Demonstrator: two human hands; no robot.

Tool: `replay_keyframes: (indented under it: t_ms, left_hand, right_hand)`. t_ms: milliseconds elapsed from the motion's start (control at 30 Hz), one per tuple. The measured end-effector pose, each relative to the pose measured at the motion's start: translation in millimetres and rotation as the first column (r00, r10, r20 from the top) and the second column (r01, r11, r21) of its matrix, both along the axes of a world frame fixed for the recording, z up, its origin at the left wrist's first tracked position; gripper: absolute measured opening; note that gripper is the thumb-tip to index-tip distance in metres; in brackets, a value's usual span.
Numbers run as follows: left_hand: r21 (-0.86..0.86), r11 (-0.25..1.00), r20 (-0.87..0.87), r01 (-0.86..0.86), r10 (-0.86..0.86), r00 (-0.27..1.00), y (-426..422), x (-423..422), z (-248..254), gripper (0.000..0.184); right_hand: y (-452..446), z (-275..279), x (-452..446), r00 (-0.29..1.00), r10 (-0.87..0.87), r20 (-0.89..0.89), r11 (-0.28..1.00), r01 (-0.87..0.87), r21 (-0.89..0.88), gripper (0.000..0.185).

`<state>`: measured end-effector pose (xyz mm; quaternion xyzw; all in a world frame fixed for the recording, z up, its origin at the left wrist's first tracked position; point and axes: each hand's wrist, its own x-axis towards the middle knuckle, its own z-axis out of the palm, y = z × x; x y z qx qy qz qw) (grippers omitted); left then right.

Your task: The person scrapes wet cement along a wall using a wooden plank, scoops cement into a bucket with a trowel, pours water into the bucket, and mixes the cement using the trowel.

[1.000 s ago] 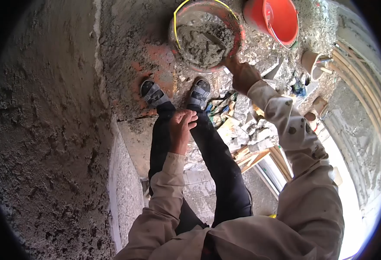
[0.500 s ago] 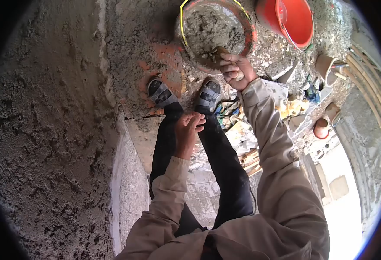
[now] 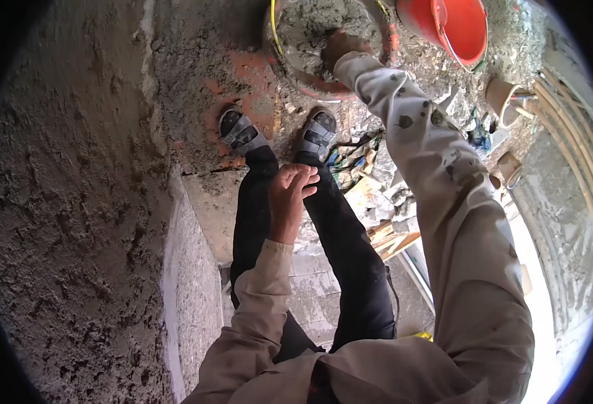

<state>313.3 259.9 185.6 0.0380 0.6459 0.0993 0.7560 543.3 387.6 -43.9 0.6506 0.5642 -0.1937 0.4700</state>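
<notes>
My right hand [image 3: 345, 48] reaches down into a large round tub [image 3: 385, 40] of wet grey mortar [image 3: 303, 30]. Its fingers are closed on a trowel handle, mostly hidden by the hand, and the blade does not show clearly. Over my thighs, near the knees, hangs my left hand [image 3: 291, 198], holding nothing, with its fingers loosely bent and apart. A yellow rim or handle [image 3: 274, 27] runs along the tub's left side.
Right of the tub lies a tilted red bucket [image 3: 463, 30]. A rough mortar-covered wall [image 3: 74, 202] fills the left. Rubble, a small pot [image 3: 500, 97], wood strips [image 3: 394, 239] and curved hoses [image 3: 569, 128] lie to the right. My sandalled feet stand below the tub.
My right hand first drew back to the tub's near edge, the trowel turning, then moved forward into the mortar. My left hand has stayed nearly still.
</notes>
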Motion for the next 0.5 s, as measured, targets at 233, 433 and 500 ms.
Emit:
replay_keyframes:
  t_ms: [233, 433, 500]
  left_hand:
    - [0.031, 0.999, 0.041, -0.012, 0.011, 0.999, 2.7, 4.3, -0.3, 0.022]
    - [0.013, 0.999, 0.046, -0.042, 0.042, 0.998, 10.2, -0.6, 3.2, 0.022]
    - [0.026, 0.998, 0.053, -0.049, 0.048, 0.997, 12.4, -1.6, 4.8, 0.022]
  right_hand:
    - [-46.6, 190.1, 41.6, 0.844, -0.141, -0.518, 0.971, 0.220, 0.094, 0.053]
    - [-53.4, 158.9, 55.9, 0.299, -0.839, -0.454, 0.477, 0.807, -0.349, 0.039]
    - [-49.9, 113.6, 64.9, -0.393, -0.862, -0.320, -0.110, 0.761, -0.640, 0.024]
